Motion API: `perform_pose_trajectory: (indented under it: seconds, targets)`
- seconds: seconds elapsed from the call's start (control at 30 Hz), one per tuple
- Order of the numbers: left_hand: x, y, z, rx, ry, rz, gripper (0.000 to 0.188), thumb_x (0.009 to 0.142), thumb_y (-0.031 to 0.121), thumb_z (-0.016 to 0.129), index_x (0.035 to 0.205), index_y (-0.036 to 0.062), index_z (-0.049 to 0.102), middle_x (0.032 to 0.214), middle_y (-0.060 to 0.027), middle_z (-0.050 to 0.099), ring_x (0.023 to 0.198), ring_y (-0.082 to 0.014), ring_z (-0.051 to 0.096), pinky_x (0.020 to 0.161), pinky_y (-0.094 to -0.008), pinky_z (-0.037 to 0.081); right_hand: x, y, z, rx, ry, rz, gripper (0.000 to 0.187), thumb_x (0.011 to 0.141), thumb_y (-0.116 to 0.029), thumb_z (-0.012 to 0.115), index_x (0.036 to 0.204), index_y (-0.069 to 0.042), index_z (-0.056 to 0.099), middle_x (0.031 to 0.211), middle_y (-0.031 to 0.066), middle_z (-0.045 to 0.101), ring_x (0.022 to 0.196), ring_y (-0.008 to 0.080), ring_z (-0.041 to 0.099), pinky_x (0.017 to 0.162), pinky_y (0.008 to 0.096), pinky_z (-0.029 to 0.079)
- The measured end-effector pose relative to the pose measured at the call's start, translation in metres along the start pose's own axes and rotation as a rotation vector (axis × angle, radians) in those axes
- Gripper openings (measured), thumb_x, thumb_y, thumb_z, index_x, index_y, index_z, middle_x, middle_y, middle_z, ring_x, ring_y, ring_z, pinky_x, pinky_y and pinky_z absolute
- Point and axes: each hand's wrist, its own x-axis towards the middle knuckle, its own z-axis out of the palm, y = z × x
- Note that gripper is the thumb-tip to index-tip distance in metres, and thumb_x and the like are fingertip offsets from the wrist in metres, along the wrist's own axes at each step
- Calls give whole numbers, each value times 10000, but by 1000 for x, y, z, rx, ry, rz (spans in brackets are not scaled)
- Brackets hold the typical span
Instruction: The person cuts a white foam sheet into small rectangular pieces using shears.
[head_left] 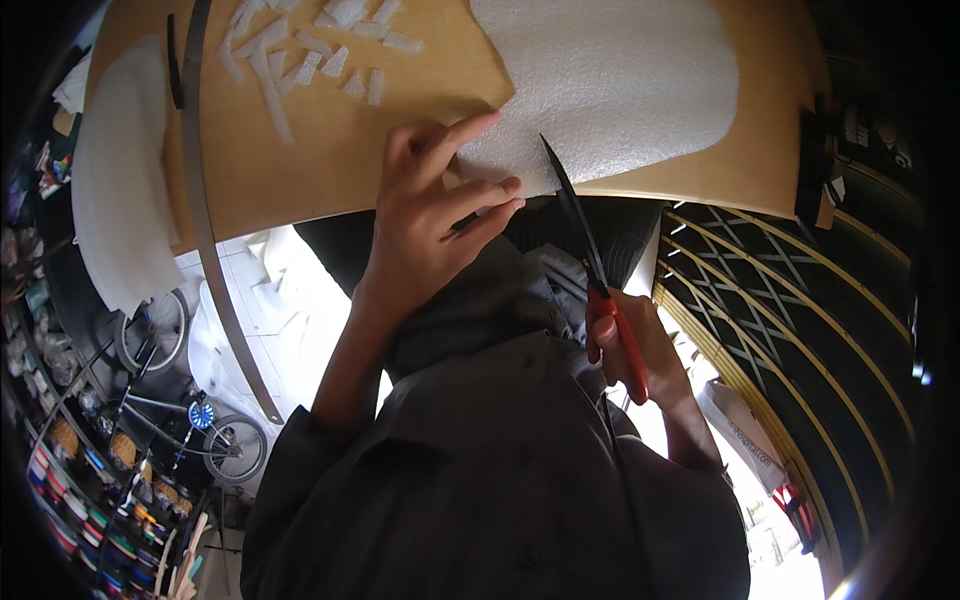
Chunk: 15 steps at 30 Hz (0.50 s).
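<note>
A white foam sheet (620,90) lies on the wooden table, its near edge reaching the table's front edge. My left hand (430,200) is over the sheet's near left corner, fingers spread and fingertips at the foam; the thumb is mostly hidden. In my right hand (645,340) are scissors (622,345) with red handles and dark blades. The blades point up and away, their tip over the foam near its front edge. They look nearly edge-on, so how far apart they are is unclear.
Small cut foam strips (310,62) lie scattered on the table (340,170). A long metal ruler (205,220) overhangs its front edge, near a thin black tool (174,62). Another foam sheet (120,190) hangs off the left. A bicycle (190,420) stands below left; a folding metal gate (770,280) is at right.
</note>
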Motion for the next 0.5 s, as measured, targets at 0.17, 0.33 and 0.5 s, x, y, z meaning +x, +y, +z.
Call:
perform_pose_trajectory:
  seconds: [0.17, 0.33, 0.5]
  targets:
    - [0, -5, 4, -44, 21, 17, 130, 697, 95, 819, 800, 104, 740, 1296, -66, 633, 972, -285, 508, 829, -360, 454, -2, -7, 6, 63, 17, 24, 842, 864, -796, 397, 730, 22, 544, 509, 48, 544, 379, 112, 548, 368, 238, 404]
    - [0, -8, 3, -49, 37, 37, 142, 690, 105, 833, 805, 106, 750, 1282, -72, 653, 962, -274, 529, 828, -356, 458, -6, -15, 8, 175, 2, 97, 700, 909, -663, 516, 738, 14, 548, 515, 50, 529, 388, 110, 524, 386, 246, 388]
    - [1, -8, 5, -31, 47, 47, 137, 676, 103, 849, 779, 95, 759, 1250, -86, 676, 980, -265, 551, 835, -333, 456, -7, -26, 8, 293, 21, 187, 567, 914, -565, 619, 745, -27, 564, 517, -9, 484, 433, 85, 496, 413, 255, 367]
